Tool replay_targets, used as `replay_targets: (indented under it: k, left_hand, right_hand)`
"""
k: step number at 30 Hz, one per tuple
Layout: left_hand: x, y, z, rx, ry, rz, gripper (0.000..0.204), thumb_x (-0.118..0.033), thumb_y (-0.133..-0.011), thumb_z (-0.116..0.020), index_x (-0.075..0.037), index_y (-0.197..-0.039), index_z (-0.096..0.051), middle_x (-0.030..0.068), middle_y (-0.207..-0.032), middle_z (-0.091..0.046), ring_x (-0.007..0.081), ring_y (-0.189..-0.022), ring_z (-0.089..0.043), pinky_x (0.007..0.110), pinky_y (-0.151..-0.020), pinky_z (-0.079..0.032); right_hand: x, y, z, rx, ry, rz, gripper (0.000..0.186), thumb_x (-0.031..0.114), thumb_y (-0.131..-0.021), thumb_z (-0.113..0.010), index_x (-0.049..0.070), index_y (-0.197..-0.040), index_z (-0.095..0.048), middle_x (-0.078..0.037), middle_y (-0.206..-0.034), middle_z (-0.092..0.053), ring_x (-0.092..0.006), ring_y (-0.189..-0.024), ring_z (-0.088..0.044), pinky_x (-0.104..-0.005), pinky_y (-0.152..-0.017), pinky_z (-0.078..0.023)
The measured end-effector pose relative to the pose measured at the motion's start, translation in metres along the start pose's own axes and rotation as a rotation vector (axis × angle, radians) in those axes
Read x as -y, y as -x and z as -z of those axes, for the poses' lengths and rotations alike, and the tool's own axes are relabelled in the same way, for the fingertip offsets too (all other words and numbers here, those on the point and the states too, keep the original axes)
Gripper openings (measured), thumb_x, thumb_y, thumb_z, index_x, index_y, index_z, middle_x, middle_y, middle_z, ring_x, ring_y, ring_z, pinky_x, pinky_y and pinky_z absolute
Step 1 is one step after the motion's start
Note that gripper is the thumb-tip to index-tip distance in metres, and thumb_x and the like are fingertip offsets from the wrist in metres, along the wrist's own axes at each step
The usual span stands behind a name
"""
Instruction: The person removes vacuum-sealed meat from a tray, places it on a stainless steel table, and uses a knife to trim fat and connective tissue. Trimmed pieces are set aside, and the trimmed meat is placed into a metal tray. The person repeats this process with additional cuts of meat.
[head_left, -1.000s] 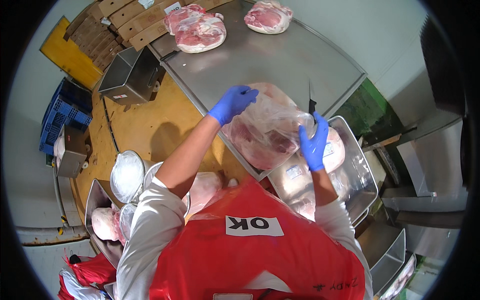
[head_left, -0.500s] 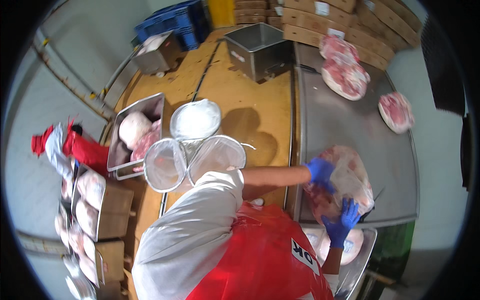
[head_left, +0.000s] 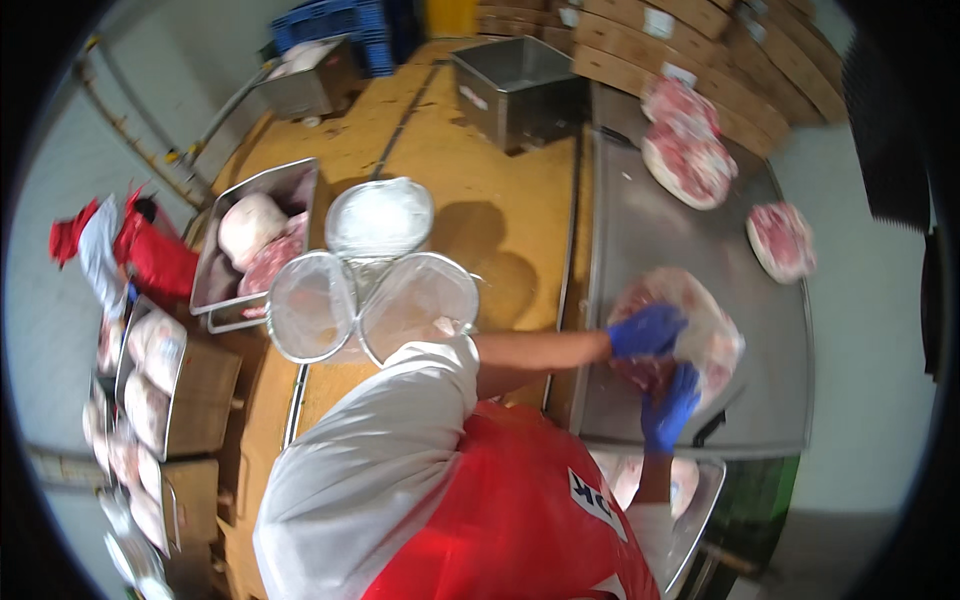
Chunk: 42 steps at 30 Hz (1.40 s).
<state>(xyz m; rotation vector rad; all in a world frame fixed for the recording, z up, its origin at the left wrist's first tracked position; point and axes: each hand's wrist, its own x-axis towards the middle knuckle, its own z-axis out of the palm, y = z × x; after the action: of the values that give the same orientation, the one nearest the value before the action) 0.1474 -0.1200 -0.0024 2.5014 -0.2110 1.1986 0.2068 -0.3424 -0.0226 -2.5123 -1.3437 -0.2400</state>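
Observation:
A large pale-pink cut of meat with white fat lies on the grey metal table, close to its near end. My left hand, in a blue glove, rests on the meat's left part with the fingers stretched out. At the near side my right hand, also blue-gloved, touches the meat with its fingers extended, pointing away from me. Part of the meat is hidden under both hands. Just right of my right hand, a dark-handled knife lies on the table.
Farther along the metal table are joined meat pieces and a single piece. A metal bin holding meat stands below the near edge. Three lined round containers stand left. A person in red is far left.
My right hand has moved left from the meat's near right edge, closer to my left hand. The meat has shifted, and more of the knife handle shows.

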Motion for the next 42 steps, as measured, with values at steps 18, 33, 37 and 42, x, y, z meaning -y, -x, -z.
replay_targets:
  k: [18,33,37,42]
  left_hand:
    - [0.035,-0.154,0.138,-0.079,1.374,1.086,0.031,-0.037,-0.103,-0.054,-0.013,-0.084,-0.055,0.0049,-0.076,-0.06,0.0154,-0.063,-0.055,0.028,-0.054,-0.044]
    - [-0.032,0.083,0.146,1.07,1.129,1.071,0.02,-0.03,-0.096,-0.065,-0.01,-0.093,-0.065,-0.0059,-0.065,-0.043,0.0063,-0.053,-0.04,0.023,-0.048,-0.03]
    - [-0.038,0.06,0.136,1.237,0.906,0.85,0.03,-0.037,-0.095,-0.067,-0.008,-0.089,-0.071,-0.0016,-0.068,-0.057,0.0091,-0.058,-0.051,0.027,-0.052,-0.04]
    - [0.005,0.047,0.111,0.865,0.314,0.857,0.038,-0.044,-0.089,-0.071,-0.006,-0.087,-0.074,0.0126,-0.069,-0.068,0.0272,-0.065,-0.065,0.037,-0.064,-0.052]
  right_hand:
    - [0.035,-0.025,-0.007,-0.273,-0.55,-0.129,0.061,0.037,-0.084,-0.075,0.006,-0.134,-0.058,-0.018,-0.133,-0.059,-0.0376,-0.13,-0.051,-0.0493,-0.11,-0.037]
    - [0.028,-0.018,0.028,-0.173,-0.201,-0.028,0.049,0.014,-0.077,-0.07,0.011,-0.125,-0.064,-0.015,-0.141,-0.053,-0.043,-0.134,-0.043,-0.0545,-0.11,-0.036]
    - [0.006,-0.015,-0.002,-0.228,-0.12,-0.008,0.04,0.009,-0.074,-0.065,0.011,-0.114,-0.068,-0.015,-0.124,-0.063,-0.0426,-0.123,-0.052,-0.0549,-0.105,-0.039]
    - [-0.02,0.023,0.019,-0.254,-0.396,-0.086,0.024,0.007,-0.076,-0.061,0.005,-0.099,-0.066,-0.017,-0.104,-0.065,-0.0409,-0.108,-0.058,-0.0487,-0.094,-0.046]
